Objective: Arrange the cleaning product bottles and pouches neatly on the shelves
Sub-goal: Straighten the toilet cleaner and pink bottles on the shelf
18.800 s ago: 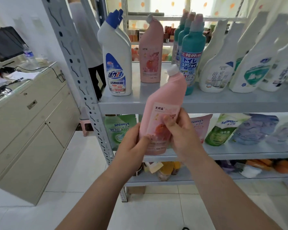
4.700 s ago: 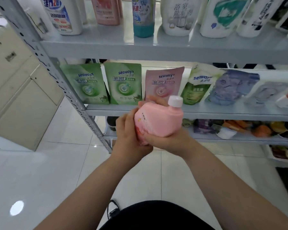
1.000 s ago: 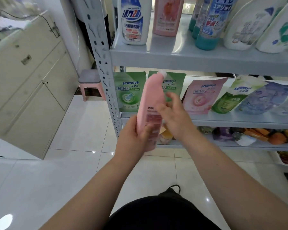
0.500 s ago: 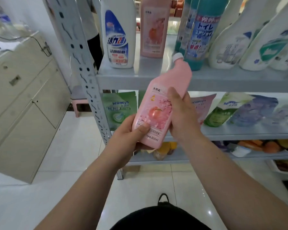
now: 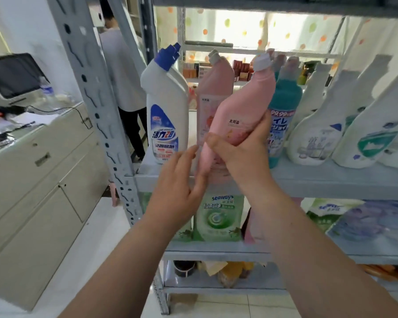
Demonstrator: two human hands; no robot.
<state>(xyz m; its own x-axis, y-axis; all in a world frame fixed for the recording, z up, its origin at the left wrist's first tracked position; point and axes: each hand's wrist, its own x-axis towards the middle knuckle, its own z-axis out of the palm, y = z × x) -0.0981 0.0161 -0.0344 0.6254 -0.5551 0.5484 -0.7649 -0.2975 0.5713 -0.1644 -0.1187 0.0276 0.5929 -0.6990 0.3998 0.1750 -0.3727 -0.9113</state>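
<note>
My right hand (image 5: 241, 154) grips a pink bottle (image 5: 244, 111) with a white cap, tilted to the right, in front of the upper shelf (image 5: 331, 180). My left hand (image 5: 179, 182) is open beside the bottle's base, fingers apart, barely touching it or just off it. Behind it on the shelf stand a second pink bottle (image 5: 213, 92), a white bottle with a blue cap (image 5: 164, 106), a teal bottle (image 5: 283, 115) and several white spray bottles (image 5: 326, 125). On the shelf below stand pouches, among them a green seaways pouch (image 5: 218, 216).
The grey perforated shelf post (image 5: 97, 106) rises at the left. A beige cabinet (image 5: 32, 184) with a monitor (image 5: 12, 76) stands further left. A person (image 5: 122, 83) stands behind the rack. A bottom shelf holds mixed items (image 5: 228, 274). White tiled floor lies below.
The pink bottle has risen from below the upper shelf to level with the standing bottles. My left hand has let go of its base and opened; my right hand now carries it alone.
</note>
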